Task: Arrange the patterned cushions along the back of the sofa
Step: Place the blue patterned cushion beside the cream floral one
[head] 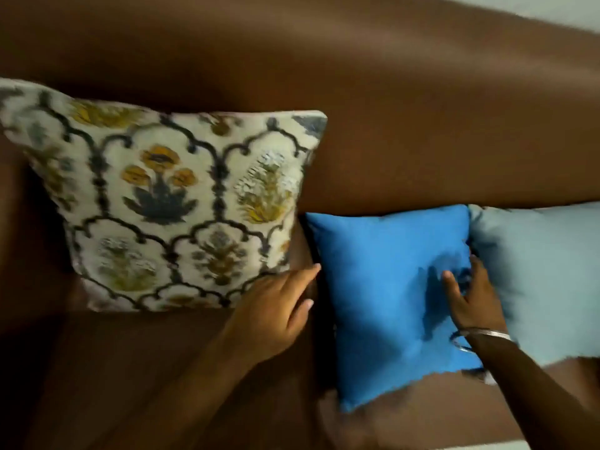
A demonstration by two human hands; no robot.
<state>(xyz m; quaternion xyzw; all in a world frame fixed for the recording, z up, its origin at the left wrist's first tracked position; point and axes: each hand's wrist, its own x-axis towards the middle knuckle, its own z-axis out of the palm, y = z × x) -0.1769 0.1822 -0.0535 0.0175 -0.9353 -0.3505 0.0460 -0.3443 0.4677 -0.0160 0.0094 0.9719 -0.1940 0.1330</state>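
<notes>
A cream cushion with dark lattice and yellow flower print [168, 203] leans against the brown sofa back [389, 108] at the left. To its right a bright blue cushion [383, 287] stands against the back, and a pale blue cushion [545, 271] sits beside it. My left hand [276, 310] rests with fingers apart in the gap between the patterned cushion's lower right corner and the blue cushion, holding nothing. My right hand [470, 300], with bangles on the wrist, presses spread fingers on the blue cushion's right side near the pale one.
The brown sofa seat [130, 384] stretches across the foreground. A strip of light wall [535, 4] shows at the top right above the sofa back.
</notes>
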